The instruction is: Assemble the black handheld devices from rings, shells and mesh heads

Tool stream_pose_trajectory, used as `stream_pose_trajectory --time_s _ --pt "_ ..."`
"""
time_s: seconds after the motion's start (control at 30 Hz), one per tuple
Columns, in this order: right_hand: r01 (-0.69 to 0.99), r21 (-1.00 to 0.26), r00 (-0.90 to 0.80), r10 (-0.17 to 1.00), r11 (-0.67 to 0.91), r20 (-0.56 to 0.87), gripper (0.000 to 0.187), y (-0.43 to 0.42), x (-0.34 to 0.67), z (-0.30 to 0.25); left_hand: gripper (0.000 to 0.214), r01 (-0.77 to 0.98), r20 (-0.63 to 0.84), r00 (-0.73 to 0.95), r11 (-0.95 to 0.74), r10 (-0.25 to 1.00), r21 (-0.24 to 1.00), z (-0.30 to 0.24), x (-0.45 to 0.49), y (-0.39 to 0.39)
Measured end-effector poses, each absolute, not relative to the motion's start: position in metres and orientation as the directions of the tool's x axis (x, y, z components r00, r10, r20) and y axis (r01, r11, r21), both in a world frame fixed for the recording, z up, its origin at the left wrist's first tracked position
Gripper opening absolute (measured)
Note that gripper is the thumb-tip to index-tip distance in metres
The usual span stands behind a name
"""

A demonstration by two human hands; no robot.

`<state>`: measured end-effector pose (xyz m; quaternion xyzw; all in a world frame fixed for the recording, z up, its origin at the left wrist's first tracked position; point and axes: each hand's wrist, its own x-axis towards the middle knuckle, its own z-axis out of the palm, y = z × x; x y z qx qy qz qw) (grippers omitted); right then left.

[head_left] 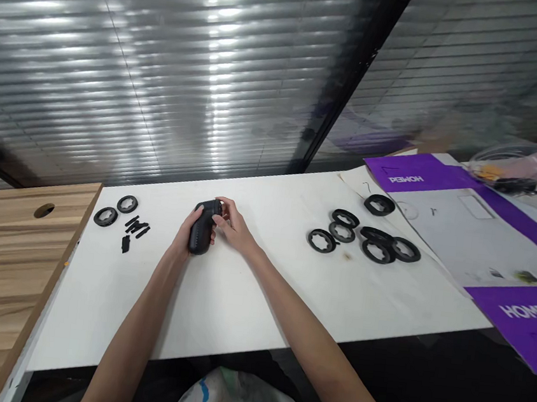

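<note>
A black, angled handheld device (202, 232) with a rounded grip and a short head is held just above the white table. My left hand (187, 229) wraps around its grip, thumb along the side. The fingers of my right hand (233, 224) close on the ring-like end of the head at the right. What else those fingers may hold is too small to tell. To the left lie a black ring (105, 216) with a notched inner edge, a second such ring (127, 204), several thin black strips (138, 227) and a small black block (126, 243).
Several more black rings lie on the right of the white table (237, 313), among them one nearby ring (322, 240). A purple and white printed sheet (443, 226) covers the right end. A wooden surface (12, 263) adjoins at left. Blinds (166, 75) stand behind glass.
</note>
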<state>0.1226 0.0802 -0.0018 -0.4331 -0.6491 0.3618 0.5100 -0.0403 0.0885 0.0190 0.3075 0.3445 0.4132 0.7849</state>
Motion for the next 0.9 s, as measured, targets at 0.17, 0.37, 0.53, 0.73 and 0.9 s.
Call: stream_pose_trajectory --time_s 0.17,0.37,0.53,0.73,0.9 --pt "0.191 -0.914 -0.113 0.933 0.358 0.342 0.057 0.076 0.122 0.001 0.058 -0.407 -0.333 0.448 0.521 0.83 0.75 0.022 -0.039 0.088" --pt "0.15 -0.925 -0.165 0.932 0.348 0.324 0.054 0.074 0.121 0.006 0.071 -0.426 -0.309 0.412 0.481 0.857 0.766 0.025 -0.037 0.087" --pt "0.167 -0.935 -0.143 0.946 0.314 0.292 0.047 0.072 0.121 0.007 0.08 -0.37 -0.195 0.342 0.323 0.919 0.871 0.025 -0.035 0.082" --pt "0.113 -0.961 -0.14 0.962 0.252 0.236 0.048 0.073 0.12 0.007 0.068 -0.327 -0.047 0.26 0.133 0.964 0.936 0.024 -0.035 0.077" --pt "0.109 -0.969 -0.135 0.969 0.223 0.208 0.046 0.074 0.121 0.008 0.065 -0.317 -0.029 0.237 0.105 0.971 0.943 0.024 -0.034 0.077"
